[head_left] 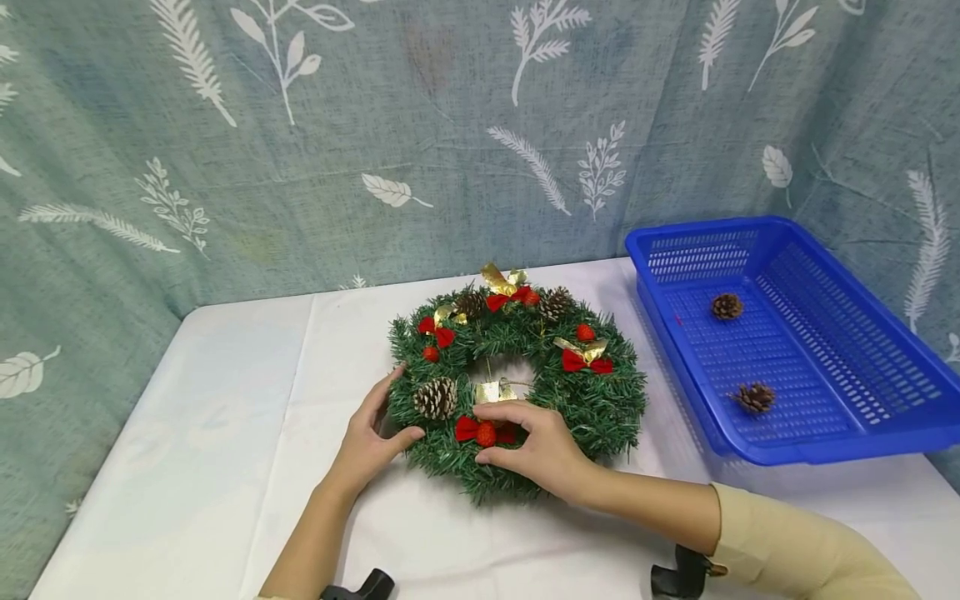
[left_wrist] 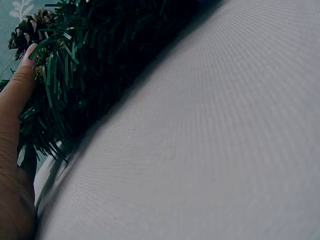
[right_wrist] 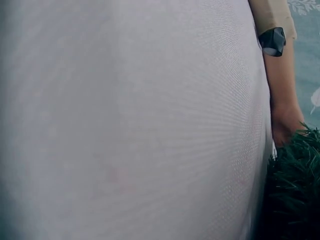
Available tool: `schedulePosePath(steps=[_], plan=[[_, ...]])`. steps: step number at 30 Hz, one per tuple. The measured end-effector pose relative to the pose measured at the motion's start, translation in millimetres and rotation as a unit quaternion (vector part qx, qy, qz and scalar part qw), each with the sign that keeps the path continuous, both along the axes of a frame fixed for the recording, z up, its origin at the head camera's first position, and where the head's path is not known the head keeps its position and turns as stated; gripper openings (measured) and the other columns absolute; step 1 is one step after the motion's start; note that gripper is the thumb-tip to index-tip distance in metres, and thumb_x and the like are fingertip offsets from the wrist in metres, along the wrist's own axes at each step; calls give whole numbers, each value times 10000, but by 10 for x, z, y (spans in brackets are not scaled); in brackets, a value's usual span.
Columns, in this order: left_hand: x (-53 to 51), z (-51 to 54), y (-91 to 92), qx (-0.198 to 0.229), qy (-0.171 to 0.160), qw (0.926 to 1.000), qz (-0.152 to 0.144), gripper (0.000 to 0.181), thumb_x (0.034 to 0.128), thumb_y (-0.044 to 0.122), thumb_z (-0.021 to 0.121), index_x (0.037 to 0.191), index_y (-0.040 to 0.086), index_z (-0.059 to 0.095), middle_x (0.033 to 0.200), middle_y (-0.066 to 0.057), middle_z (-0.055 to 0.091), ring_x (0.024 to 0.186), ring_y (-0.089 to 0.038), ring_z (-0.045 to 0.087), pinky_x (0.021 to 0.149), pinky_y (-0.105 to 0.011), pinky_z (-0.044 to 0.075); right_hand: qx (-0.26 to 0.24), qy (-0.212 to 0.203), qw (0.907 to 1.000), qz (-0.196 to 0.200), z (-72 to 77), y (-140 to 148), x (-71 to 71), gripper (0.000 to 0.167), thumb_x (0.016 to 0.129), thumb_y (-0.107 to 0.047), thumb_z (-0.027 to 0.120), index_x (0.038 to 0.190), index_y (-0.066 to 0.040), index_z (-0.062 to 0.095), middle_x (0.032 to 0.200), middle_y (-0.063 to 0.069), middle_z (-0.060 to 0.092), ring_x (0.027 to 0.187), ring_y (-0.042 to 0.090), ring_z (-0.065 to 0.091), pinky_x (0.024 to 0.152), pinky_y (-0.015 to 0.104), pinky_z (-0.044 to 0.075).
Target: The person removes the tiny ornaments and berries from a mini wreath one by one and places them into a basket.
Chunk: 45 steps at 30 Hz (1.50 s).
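Observation:
A round green Christmas wreath [head_left: 600,417] lies on the white table, decorated with red and gold bows, red berries and pinecones. My left hand [head_left: 367,442] holds its left edge, thumb on the near side beside a pinecone [head_left: 435,398]. In the left wrist view, the thumb side of this hand [left_wrist: 15,105] lies against the green needles. At the wreath's front, the curved thumb and forefinger of my right hand [head_left: 543,446] are around a red bow [head_left: 466,428] with a berry [head_left: 486,434]. The gold ribbon [head_left: 487,392] stands just behind it. My right fingertips are outside the right wrist view.
To the right stands a blue plastic basket [head_left: 675,379] holding two loose pinecones, one farther back [head_left: 727,306] and one nearer [head_left: 753,397]. A patterned grey-green curtain [head_left: 450,125] hangs behind the white-covered table [head_left: 225,417].

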<state>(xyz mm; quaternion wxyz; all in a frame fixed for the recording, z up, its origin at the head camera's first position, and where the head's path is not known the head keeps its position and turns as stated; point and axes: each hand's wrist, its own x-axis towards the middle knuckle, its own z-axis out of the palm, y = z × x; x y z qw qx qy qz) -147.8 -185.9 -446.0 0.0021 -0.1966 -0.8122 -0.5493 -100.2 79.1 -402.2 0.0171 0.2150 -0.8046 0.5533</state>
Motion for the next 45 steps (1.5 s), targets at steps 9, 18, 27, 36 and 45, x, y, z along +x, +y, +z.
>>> schedulePosePath(steps=[9,18,27,36,45], plan=[[-11,-18,-4,0,-19,10000,16,871,801,91,754,1498,293,270,1553,24,246,1443,-265,164,1137,-475,204,161,-128,9998,-69,24,-20,-13,414,726,-186,822,1123,-152,712,1136,-13,685,1089,152,618,943,293,491],[0,-8,-11,-102,2,9999,18,853,813,108,747,1498,290,273,1553,3,249,1437,-301,170,1126,-532,205,-50,-11,9999,-87,25,-23,2,364,745,-180,805,1098,-134,726,1060,13,708,958,130,657,848,256,530],[-1,-20,-11,-122,-21,9999,72,864,808,91,748,1496,304,271,1549,30,258,1439,-262,176,1138,-480,211,-426,-278,9984,-241,82,1,10,376,740,-189,805,1098,-102,727,1083,22,704,1043,164,635,890,257,516],[5,-3,-1,-50,-21,10000,28,847,813,99,744,1491,306,280,1550,21,245,1442,-287,158,1132,-531,201,-689,-303,9970,-161,129,31,13,385,753,-154,793,1118,-65,711,1105,62,693,978,153,656,822,270,549],[3,-5,1,45,26,10000,0,848,810,92,745,1492,292,283,1551,9,247,1442,-284,154,1132,-524,196,-842,-757,9934,-197,235,90,35,404,744,-171,801,1119,-54,709,1110,88,692,927,133,679,781,253,561]])
